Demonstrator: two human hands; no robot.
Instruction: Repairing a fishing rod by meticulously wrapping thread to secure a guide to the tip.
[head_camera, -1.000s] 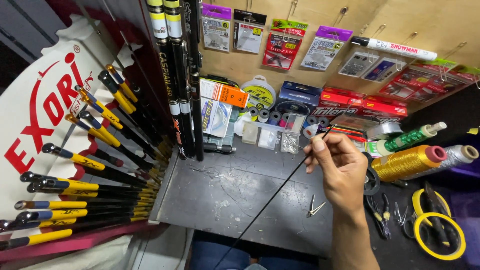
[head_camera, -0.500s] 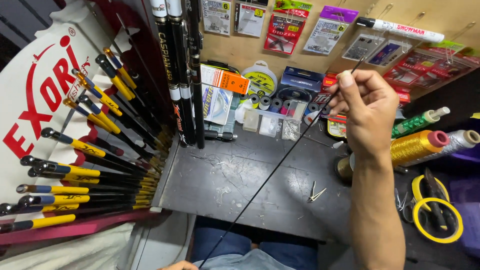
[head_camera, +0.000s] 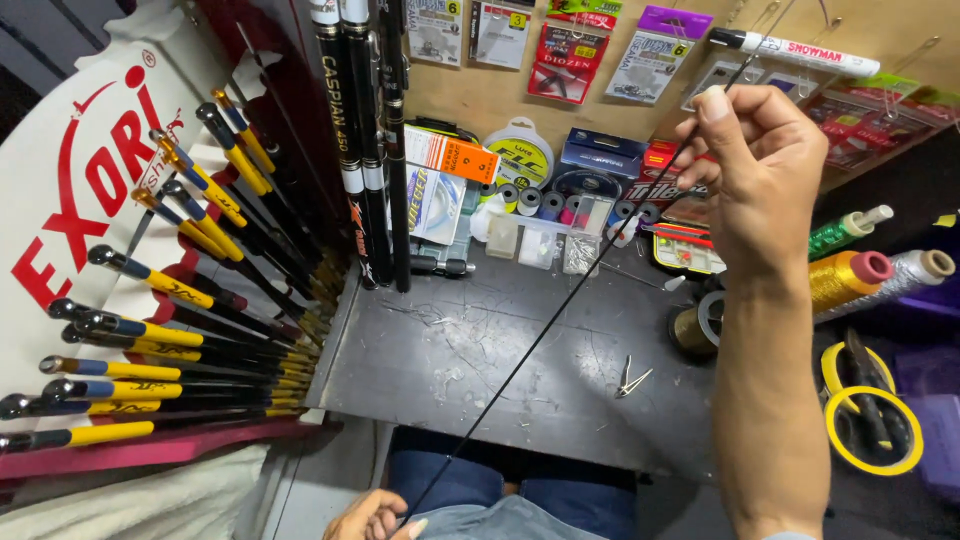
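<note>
change: right hand (head_camera: 760, 185) now raised higher, pinching thin black rod (head_camera: 560, 310) | left hand (head_camera: 375, 517) closed on its lower end | above grey metal table (head_camera: 470, 350)

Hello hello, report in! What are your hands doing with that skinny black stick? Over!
Right hand raised, pinching thin black rod near its tip. Left hand at rod's lower end. Rod slants above grey worktop; small tweezers below, apart.

Two hands (head_camera: 760, 170), one thin black rod (head_camera: 560, 310), three thread spools (head_camera: 850, 275) at right, two yellow tape rolls (head_camera: 868, 420)
</note>
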